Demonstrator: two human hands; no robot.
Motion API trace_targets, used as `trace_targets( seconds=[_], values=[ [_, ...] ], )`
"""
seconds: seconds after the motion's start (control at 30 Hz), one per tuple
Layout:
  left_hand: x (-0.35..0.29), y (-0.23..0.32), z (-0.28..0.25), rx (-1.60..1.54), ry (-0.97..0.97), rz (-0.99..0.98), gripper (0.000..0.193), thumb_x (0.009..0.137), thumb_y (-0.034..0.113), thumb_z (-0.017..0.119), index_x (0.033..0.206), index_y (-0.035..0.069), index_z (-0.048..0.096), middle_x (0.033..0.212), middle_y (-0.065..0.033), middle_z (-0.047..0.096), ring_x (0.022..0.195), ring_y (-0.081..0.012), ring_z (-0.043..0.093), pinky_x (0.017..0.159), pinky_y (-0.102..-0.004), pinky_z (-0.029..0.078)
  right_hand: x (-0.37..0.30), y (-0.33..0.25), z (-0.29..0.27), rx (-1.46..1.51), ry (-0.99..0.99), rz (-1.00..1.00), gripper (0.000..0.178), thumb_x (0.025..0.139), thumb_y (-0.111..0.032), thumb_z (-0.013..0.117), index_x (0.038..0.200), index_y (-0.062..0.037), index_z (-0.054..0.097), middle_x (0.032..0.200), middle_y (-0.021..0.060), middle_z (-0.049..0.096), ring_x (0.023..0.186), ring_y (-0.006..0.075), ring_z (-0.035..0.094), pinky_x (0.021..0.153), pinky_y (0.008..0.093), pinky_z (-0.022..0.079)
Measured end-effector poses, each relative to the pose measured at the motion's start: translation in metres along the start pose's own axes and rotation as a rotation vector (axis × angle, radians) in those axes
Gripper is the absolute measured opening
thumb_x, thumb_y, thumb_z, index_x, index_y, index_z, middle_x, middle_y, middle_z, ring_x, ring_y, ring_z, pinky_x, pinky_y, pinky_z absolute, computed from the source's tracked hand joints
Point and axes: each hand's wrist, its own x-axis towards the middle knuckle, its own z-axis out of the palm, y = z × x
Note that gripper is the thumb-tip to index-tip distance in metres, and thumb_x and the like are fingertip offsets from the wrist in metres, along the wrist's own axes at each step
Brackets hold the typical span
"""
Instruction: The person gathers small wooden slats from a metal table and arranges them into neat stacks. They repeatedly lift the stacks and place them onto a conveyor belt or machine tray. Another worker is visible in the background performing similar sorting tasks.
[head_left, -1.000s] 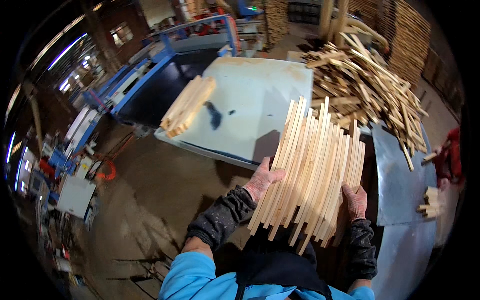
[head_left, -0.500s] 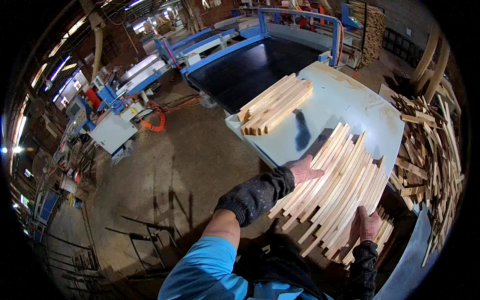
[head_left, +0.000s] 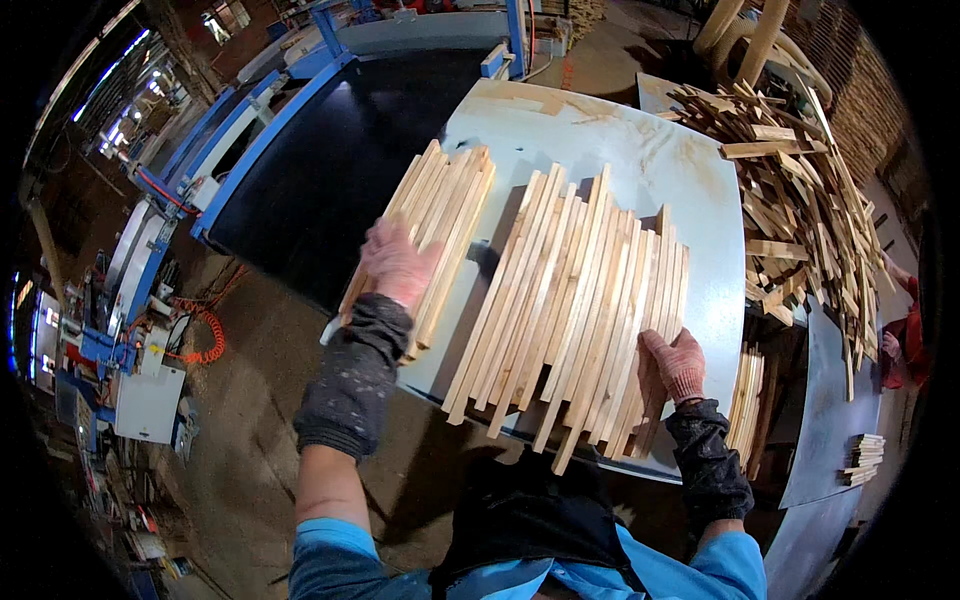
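Nearest is a black apron over a blue shirt, with dark sleeve covers on both forearms. The right hand, gloved, lies against the right side of the larger bundle of wooden strips, its thumb on the wood; I cannot tell whether its fingers close around the outermost strips. That bundle lies across the middle of a pale surface, its uneven near ends jutting past the near edge. Below and just beyond the near right corner, more strips lie lower down.

The left hand, also gloved and somewhat blurred, is open, its thumb spread from the fingers, over the smaller stack of strips. This stack lies along the left edge of the surface, its near ends by the near left corner, and a bare band separates it from the larger bundle.

Past the left edge stands a blue-framed machine with a dark bed. Off the right edge are a grey metal sheet and a co-worker's red clothing. Beyond the far right corner spreads a heap of loose wood pieces, with pale pipes behind it.
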Motion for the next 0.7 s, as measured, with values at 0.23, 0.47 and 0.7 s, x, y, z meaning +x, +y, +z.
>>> trace_targets(
  seconds=[0.23,0.47,0.7],
  values=[
    [0.047,-0.098,0.021,-0.233,-0.316,-0.254,0.097,0.093,0.06,0.068,0.171,0.014,0.032,0.163,-0.0253,0.047,0.148,-0.041,0.05,0.121,-0.0482,0.042,0.013,-0.055,0.071,0.11,-0.05,-0.053,0.063,0.089,-0.046,0.086,0.131,-0.0012,0.072,0.112,0.0168,0.081,0.101,0.0285,0.079,0.092,0.0411,0.061],
    [0.137,-0.223,0.016,-0.366,-0.285,-0.087,0.088,0.097,0.053,0.068,0.168,0.013,0.037,0.155,-0.0267,0.054,0.144,-0.0401,0.054,0.121,-0.0482,0.043,0.004,-0.147,0.17,0.144,-0.068,0.022,0.065,0.089,-0.047,0.086,0.133,-0.0022,0.071,0.114,0.0152,0.081,0.101,0.0275,0.079,0.093,0.0397,0.061],
    [0.22,-0.341,-0.012,-0.3,-0.436,-0.067,0.092,0.096,0.058,0.068,0.17,0.015,0.034,0.163,-0.0252,0.045,0.144,-0.0423,0.052,0.12,-0.0513,0.044,-0.012,-0.263,0.273,0.064,-0.078,0.068,0.065,0.089,-0.048,0.085,0.13,0.0005,0.07,0.111,0.0165,0.081,0.099,0.028,0.078,0.091,0.041,0.06]
  ],
)
